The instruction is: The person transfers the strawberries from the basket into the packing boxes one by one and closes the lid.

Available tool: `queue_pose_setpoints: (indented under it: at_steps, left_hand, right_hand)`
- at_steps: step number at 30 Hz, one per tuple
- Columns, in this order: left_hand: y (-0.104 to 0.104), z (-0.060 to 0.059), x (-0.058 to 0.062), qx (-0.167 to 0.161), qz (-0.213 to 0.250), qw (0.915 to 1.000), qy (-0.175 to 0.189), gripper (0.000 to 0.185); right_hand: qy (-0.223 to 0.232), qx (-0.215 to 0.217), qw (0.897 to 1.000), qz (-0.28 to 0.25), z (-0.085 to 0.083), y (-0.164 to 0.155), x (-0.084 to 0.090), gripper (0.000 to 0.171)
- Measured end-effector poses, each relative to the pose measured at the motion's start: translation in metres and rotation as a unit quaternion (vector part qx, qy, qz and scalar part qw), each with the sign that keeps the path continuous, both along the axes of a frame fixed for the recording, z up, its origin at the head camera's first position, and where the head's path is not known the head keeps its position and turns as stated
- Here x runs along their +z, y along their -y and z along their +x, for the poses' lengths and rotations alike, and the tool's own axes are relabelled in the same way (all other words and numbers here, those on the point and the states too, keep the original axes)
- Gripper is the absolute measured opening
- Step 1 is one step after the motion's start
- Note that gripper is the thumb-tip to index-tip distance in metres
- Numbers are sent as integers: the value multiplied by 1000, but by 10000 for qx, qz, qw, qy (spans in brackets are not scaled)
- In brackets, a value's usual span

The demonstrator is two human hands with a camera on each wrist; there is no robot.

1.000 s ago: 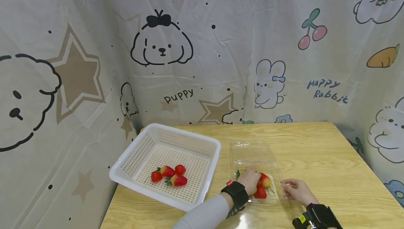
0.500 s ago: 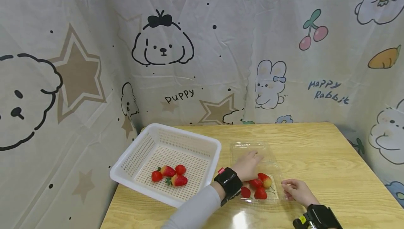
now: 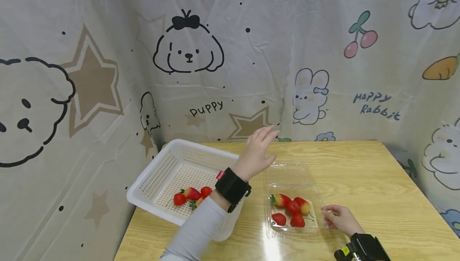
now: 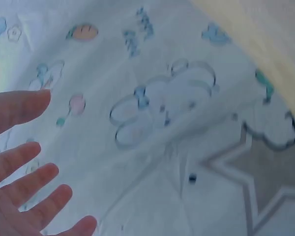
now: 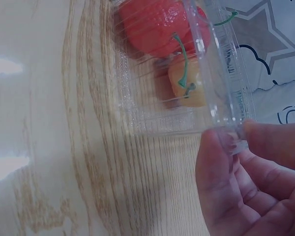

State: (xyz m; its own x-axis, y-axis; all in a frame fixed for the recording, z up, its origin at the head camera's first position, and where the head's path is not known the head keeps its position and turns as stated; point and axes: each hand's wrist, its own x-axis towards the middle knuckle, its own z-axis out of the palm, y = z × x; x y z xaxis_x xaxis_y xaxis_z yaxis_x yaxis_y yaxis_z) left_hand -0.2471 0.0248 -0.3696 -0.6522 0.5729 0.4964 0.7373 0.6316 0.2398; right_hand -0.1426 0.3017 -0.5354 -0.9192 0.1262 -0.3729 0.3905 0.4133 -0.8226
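Observation:
Raised in the air between the white basket and the clear box, my left hand (image 3: 256,155) has its fingers spread and holds nothing. In the left wrist view its fingers (image 4: 37,174) are straight, with only curtain in front of them. My right hand (image 3: 341,218) pinches the right edge of the clear plastic clamshell box (image 3: 313,224); the right wrist view shows thumb and finger on the box's corner (image 5: 231,135). The lid (image 3: 287,173) lies folded back, away from me. Several red and yellowish strawberries (image 3: 292,207) lie in the box.
A white perforated basket (image 3: 145,209) stands at the left with several red fruits (image 3: 192,194) in it, partly hidden by my left forearm. The wooden table (image 3: 377,189) extends to the right. A printed curtain (image 3: 215,53) closes off the back and sides.
My left hand has left the strawberries in the box, rising away and to the left, fingers spreading. The right hand has kept its place on the box edge.

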Motion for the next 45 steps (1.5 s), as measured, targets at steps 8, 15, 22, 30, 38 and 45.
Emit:
queue_pose_setpoints:
  at_steps: [8, 15, 22, 30, 38, 45]
  left_hand:
    - [50, -25, 2, 569, 587, 9966, 34, 57]
    - [95, -37, -28, 1034, 424, 9909, 755, 40]
    - [125, -43, -66, 1428, -449, 9658, 2119, 33]
    - [144, -48, -103, 1541, -1024, 9273, 3254, 46]
    - [155, -62, -149, 1785, -1569, 8712, 4296, 36]
    - [148, -56, -152, 1584, -2098, 8746, 4073, 24]
  right_hand:
    - [-63, 79, 9999, -18, -1, 0, 3, 31]
    - [3, 39, 10000, 42, -1, 0, 1, 31]
    - [-87, 74, 9999, -40, 1, -2, -1, 31]
    - [-139, 112, 9998, -78, 1, -2, -1, 31]
    - [-145, 103, 9998, -78, 1, 0, -1, 31]
    - [-194, 130, 9997, -30, 1, -1, -1, 32]
